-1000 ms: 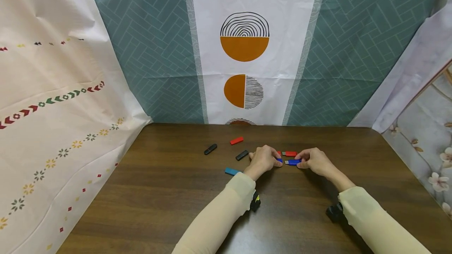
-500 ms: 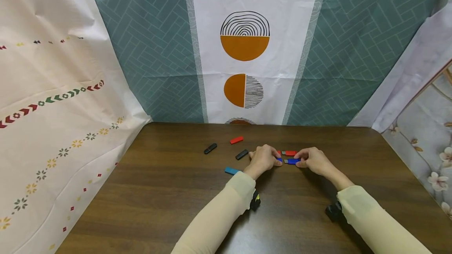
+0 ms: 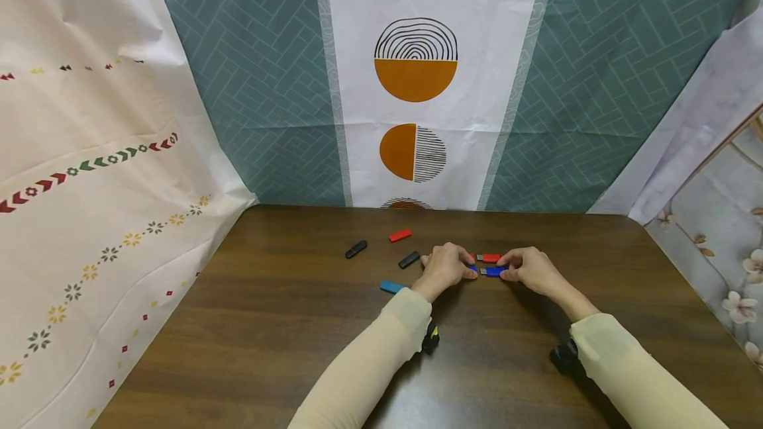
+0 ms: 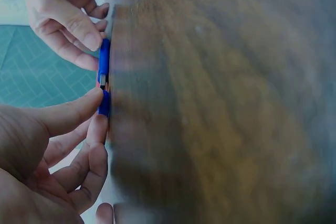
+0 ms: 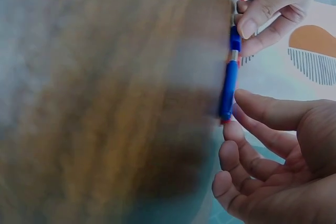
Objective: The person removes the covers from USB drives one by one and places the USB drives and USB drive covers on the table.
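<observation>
My left hand (image 3: 442,270) pinches a small blue cap (image 4: 104,103) between thumb and forefinger, low over the wooden table. Facing it from the right, my right hand (image 3: 532,273) holds the far end of a blue USB stick (image 3: 493,272) with thumb and fingertips. The stick's metal plug (image 5: 234,55) points at the cap; in the head view a narrow gap parts them. Just behind lies a red USB stick (image 3: 491,258), its plug also turned left. A red piece beside it is mostly hidden by my left hand.
Left of my hands on the table (image 3: 268,323) lie a red stick-shaped piece (image 3: 400,236), a black USB stick (image 3: 356,249), another black one (image 3: 409,259) and a light-blue one (image 3: 391,287), partly behind my left wrist. A patterned cloth (image 3: 411,151) hangs behind the table's back edge.
</observation>
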Demonstrator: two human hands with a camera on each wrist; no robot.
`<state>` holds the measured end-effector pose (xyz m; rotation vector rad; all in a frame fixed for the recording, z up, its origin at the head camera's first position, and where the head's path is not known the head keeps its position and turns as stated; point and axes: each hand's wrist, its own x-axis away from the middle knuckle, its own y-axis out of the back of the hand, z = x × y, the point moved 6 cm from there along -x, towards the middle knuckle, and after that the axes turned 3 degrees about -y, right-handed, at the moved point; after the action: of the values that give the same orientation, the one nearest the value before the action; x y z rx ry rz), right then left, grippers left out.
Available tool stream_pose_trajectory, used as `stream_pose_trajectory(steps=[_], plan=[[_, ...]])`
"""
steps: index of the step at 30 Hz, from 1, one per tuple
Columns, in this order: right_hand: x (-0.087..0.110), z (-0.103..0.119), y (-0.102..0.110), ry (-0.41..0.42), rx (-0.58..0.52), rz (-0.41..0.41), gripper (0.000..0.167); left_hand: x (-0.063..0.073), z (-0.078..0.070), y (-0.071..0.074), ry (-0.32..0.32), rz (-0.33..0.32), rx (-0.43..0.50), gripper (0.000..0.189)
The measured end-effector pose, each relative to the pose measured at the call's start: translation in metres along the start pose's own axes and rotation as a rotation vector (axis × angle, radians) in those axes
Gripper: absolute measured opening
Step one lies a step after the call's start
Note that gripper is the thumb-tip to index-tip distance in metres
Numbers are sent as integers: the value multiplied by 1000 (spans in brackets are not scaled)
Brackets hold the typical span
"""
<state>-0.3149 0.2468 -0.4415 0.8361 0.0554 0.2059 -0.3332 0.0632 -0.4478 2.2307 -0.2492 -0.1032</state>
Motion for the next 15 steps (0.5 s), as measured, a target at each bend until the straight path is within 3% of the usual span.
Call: stream_pose_trajectory(steps=[7, 15], plan=[[0, 9, 10, 19, -7, -55, 21, 0, -2, 7, 4, -6, 74, 16], [0, 19, 11, 25, -77, -84, 22, 9, 2, 26, -52, 4, 146, 18]])
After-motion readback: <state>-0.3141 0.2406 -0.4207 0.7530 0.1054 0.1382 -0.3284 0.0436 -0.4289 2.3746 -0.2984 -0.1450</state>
